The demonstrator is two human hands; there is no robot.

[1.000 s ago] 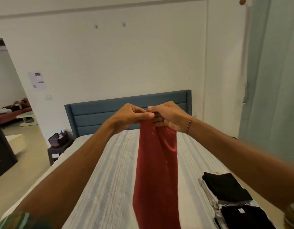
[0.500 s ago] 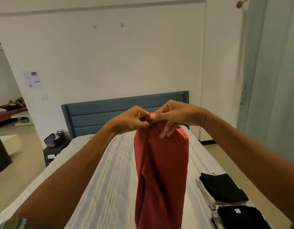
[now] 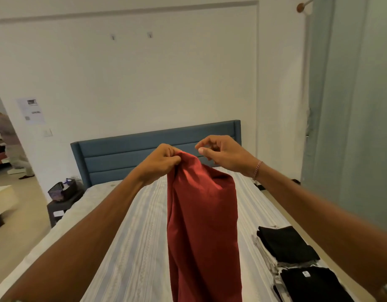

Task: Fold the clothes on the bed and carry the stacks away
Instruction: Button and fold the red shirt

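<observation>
A dark red garment (image 3: 201, 225) hangs in the air over the striped bed (image 3: 131, 247). My left hand (image 3: 160, 162) pinches its top edge and holds it up. My right hand (image 3: 223, 153) hovers just to the right of that edge, fingers loosely curled, holding nothing. Two stacks of folded clothes lie on the bed's right side: one topped in black (image 3: 286, 245), and a nearer one with a black shirt showing its label (image 3: 312, 284).
A blue headboard (image 3: 127, 153) stands against the white wall. A dark bedside stool carrying a bag (image 3: 62, 190) sits left of the bed. A person (image 3: 9, 144) stands in the doorway at far left. A pale curtain (image 3: 351, 127) hangs on the right.
My right hand has let go of the red garment and moved off to the right. The left hand still holds the top edge, and the cloth has spread wider.
</observation>
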